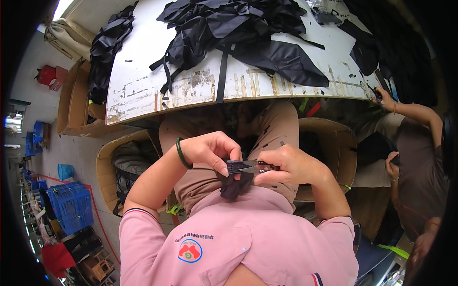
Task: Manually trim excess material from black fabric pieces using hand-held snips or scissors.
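Note:
My left hand, with a dark green bangle at its wrist, pinches a small black fabric piece over my lap. The piece has a textured dark edge at the thumb, and its lower part hangs loose toward my pink shirt. In my right hand is a pair of thread snips, gripped between thumb and fingers. Their pointed metal blades reach left to the textured edge held by my left hand. Whether the blades have thread or fabric between them is too small to tell.
Ahead stands a white, worn table with a heap of black fabric pieces. Cardboard boxes holding dark goods flank my legs. At right, a co-worker's hand holds a dark tool near the table edge. Blue crates stand at left.

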A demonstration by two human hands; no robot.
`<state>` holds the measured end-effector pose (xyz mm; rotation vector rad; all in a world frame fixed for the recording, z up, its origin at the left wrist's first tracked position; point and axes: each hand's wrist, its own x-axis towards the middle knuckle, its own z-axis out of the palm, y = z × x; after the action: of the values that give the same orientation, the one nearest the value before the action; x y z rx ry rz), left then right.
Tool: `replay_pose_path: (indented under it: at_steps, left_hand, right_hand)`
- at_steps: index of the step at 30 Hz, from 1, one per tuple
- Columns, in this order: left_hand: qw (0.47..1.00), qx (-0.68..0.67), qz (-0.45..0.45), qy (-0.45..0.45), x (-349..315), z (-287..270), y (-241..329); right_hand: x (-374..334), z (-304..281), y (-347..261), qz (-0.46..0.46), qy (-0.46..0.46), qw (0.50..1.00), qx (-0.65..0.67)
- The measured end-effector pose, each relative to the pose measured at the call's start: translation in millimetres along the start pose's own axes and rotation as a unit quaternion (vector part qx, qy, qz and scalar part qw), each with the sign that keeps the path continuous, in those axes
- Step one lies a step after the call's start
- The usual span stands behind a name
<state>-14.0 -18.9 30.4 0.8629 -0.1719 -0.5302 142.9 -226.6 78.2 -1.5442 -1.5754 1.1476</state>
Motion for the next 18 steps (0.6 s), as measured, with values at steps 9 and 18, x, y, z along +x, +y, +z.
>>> replay_pose_path:
  at_steps: [9, 18]
  left_hand:
    - [0.998, -0.02, -0.059, -0.004, 1.4, 1.1, -4.9]
    - [0.996, -0.025, -0.08, -0.008, 1.1, 0.5, -7.2]
  right_hand:
    - [5.4, 4.0, 1.7, 0.0, -0.021, 0.997, -0.079]
    - [5.9, 7.3, 4.2, -0.034, -0.002, 0.996, -0.083]
